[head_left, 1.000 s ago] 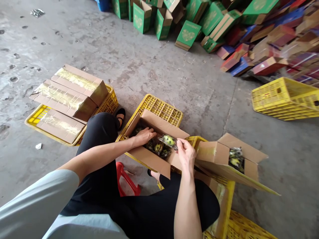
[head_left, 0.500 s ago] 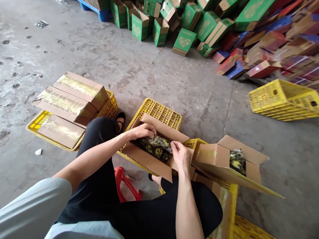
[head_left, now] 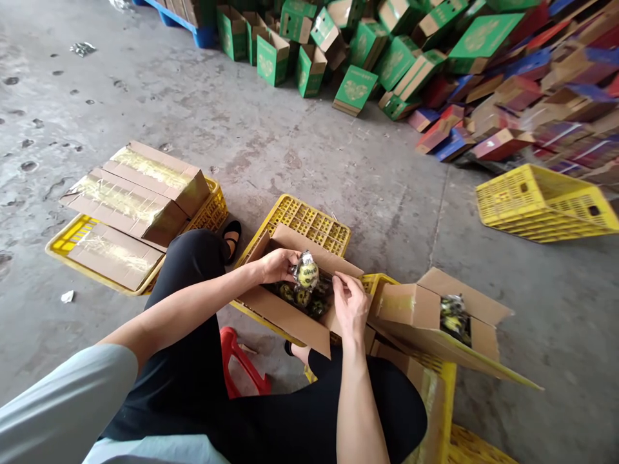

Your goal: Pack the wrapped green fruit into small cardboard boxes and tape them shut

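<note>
My left hand (head_left: 281, 265) is closed on a round yellow-green fruit (head_left: 308, 274) in a clear plastic wrapper with dark print, held just above an open cardboard box (head_left: 290, 316). Inside the box lie several more wrapped fruits (head_left: 303, 296), partly hidden by the hand and the held one. At the box's right end, my right hand (head_left: 351, 303) has thumb and forefinger pinched together beside the raised flap; whether anything is between them I cannot make out. The box rests on an upturned yellow plastic crate (head_left: 314, 222) in front of my knees.
Taped cardboard boxes (head_left: 130, 196) sit on a yellow crate (head_left: 72, 238) at the left. To the right stands another open box (head_left: 418, 303) with wrapped fruits. A red stool (head_left: 244, 364) shows below. Green cartons (head_left: 355, 87) and another yellow crate (head_left: 541, 200) lie farther off.
My left hand has lifted a single wrapped fruit up out of the box, where both hands were at the plastic before. My right hand has come slightly up, off the wrapped fruits.
</note>
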Available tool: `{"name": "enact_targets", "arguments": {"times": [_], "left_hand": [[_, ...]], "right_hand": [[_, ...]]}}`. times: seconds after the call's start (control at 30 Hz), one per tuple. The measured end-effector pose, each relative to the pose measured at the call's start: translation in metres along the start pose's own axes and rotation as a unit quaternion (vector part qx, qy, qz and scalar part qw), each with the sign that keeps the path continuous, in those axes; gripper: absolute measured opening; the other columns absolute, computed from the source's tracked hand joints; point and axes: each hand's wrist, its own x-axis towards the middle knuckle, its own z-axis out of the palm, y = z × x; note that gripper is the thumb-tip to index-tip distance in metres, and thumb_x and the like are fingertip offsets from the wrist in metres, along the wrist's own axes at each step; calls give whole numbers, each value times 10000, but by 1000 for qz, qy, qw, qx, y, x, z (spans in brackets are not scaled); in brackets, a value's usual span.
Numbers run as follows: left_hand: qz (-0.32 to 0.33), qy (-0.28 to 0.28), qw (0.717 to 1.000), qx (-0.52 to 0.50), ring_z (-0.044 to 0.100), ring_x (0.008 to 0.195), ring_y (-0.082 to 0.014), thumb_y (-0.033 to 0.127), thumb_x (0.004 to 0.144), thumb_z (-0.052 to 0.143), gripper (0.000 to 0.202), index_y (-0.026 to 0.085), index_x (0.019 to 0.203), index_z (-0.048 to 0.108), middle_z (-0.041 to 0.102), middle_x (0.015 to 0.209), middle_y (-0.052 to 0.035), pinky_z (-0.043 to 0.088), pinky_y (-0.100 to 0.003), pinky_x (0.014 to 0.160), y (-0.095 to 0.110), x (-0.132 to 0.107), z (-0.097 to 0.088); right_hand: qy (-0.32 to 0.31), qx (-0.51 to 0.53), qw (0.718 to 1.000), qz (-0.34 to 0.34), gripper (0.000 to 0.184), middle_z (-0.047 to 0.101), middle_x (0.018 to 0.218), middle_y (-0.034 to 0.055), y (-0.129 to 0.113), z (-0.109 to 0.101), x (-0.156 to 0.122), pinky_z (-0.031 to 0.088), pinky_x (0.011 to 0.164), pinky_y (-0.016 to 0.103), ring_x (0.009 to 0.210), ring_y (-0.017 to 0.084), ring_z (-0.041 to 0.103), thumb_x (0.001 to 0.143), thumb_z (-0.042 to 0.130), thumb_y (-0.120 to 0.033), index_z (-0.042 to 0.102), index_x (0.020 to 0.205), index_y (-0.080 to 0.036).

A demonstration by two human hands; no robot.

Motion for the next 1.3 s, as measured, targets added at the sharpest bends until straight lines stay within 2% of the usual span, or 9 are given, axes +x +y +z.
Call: {"name": "enact_targets", "arguments": {"times": [0.1,0.17,0.23,0.3,0.4,0.53,0.73,1.0,1.3], "left_hand": [[15,-24,999,-34,691,742,-210,111,582,571,418,130,985,679,720,824,-78,592,-335,748,-5,1,3],[29,-30,998,-45,700,790,-214,113,585,575,437,123,1004,698,742,877,-94,579,-318,756,-8,2,7],[42,-26,998,-38,705,859,-219,116,601,579,433,126,1010,721,759,940,-106,568,-305,777,-8,2,10],[51,-12,999,-13,703,928,-221,117,630,585,410,139,1007,743,769,999,-104,561,-298,810,-7,0,12],[52,0,999,16,696,1010,-234,174,716,599,350,164,1024,762,764,1091,-101,573,-331,865,-3,-4,12],[66,-13,997,29,680,1105,-262,434,864,694,357,188,1116,756,728,1215,-115,584,-429,945,-1,-10,14],[130,9,985,113,699,1057,-228,436,652,981,657,180,1195,713,720,1194,-107,591,-385,927,-10,-9,15],[140,12,978,157,704,925,-197,540,675,943,594,149,1067,726,726,1052,-85,625,-331,794,-16,1,6],[136,35,981,131,691,858,-161,530,641,964,595,144,1026,724,719,984,-61,610,-315,789,-16,1,8]], "right_hand": [[-112,129,982,74,538,782,1110,135,-8,1,-4,643,783,405,874,275,747,942,569,-661,775,1146,-208],[-212,241,939,119,579,770,1191,114,-11,6,-9,662,739,389,910,273,759,935,580,-687,722,1281,-244],[-256,316,902,142,578,755,1247,96,-12,11,-14,672,773,391,957,267,763,913,652,-656,687,1338,-265],[-252,341,892,158,560,768,1214,83,-11,14,-16,670,806,390,951,253,764,875,736,-607,701,1311,-257],[-194,324,909,177,553,793,1136,77,-9,11,-15,664,811,381,932,248,762,805,817,-570,738,1230,-226],[-118,274,940,166,516,799,1139,99,-8,4,-8,647,847,382,992,276,753,748,856,-556,768,1109,-198],[-88,255,949,161,517,806,1100,106,-4,6,-6,640,872,399,968,282,759,789,783,-632,784,1069,-197],[-59,215,963,155,573,817,1059,102,10,9,-6,635,843,385,918,276,761,838,711,-676,812,1091,-172],[-87,272,944,166,526,802,1147,102,5,7,-7,639,877,389,988,281,761,848,728,-655,793,1104,-200]]}}
